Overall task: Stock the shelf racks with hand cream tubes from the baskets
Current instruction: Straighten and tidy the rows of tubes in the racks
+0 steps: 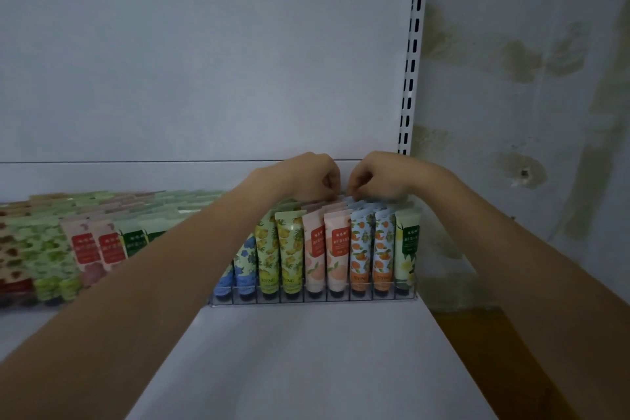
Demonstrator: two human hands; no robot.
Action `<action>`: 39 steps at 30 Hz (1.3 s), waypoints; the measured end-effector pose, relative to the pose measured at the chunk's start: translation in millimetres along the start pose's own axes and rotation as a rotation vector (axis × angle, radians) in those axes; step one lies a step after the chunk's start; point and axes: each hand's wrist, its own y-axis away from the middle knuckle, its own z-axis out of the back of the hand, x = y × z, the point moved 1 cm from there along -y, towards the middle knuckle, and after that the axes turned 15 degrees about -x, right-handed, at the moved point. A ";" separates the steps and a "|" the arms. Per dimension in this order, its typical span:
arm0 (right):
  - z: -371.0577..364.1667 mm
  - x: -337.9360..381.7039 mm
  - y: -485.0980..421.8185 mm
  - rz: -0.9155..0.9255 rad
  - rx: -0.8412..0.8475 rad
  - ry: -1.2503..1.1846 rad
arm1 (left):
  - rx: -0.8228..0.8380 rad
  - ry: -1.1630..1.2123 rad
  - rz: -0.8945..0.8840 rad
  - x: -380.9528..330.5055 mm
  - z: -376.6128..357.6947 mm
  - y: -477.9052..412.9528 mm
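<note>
Nearest, the white shelf (306, 361) lies bare up to a clear rack (306, 298) at its right end. Hand cream tubes (335, 249) stand upright in its slots, rows running back; more tubes fill a second rack (51, 293) at left. Farther back, the left hand (312, 177) and right hand (378, 177) meet over the rear rows, fingers curled narrow at the tube tops; whether they pinch a tube cannot be told.

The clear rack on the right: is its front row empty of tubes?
No: the front row of the clear rack is filled with upright tubes, from blue-flowered ones to an orange-patterned pair and a green one at the right end.
</note>
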 end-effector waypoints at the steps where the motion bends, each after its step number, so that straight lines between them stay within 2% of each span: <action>1: -0.7 0.6 0.0 -0.002 0.007 0.005 | -0.007 0.007 -0.003 0.5 -0.4 0.5; 5: 20.9 -8.0 1.4 -0.006 -0.079 -0.079 | -0.081 0.068 -0.050 0.4 -0.7 0.1; 11: 16.1 -17.1 7.3 -0.039 0.019 0.038 | -0.020 0.098 -0.106 -8.5 -4.2 -4.4; 16: 24.4 -30.5 14.0 -0.060 -0.094 -0.004 | -0.076 0.111 -0.134 -11.3 -3.4 -5.3; 22: 19.5 -43.0 16.7 -0.145 -0.019 0.092 | -0.064 0.063 -0.113 -11.1 -7.2 -12.4; 28: 33.2 -48.1 18.3 -0.115 -0.082 0.087 | -0.036 0.145 -0.164 -17.8 -12.0 -15.1; 39: 29.0 -44.5 16.8 -0.017 0.015 0.135 | -0.009 0.096 -0.165 -18.3 -9.8 -13.7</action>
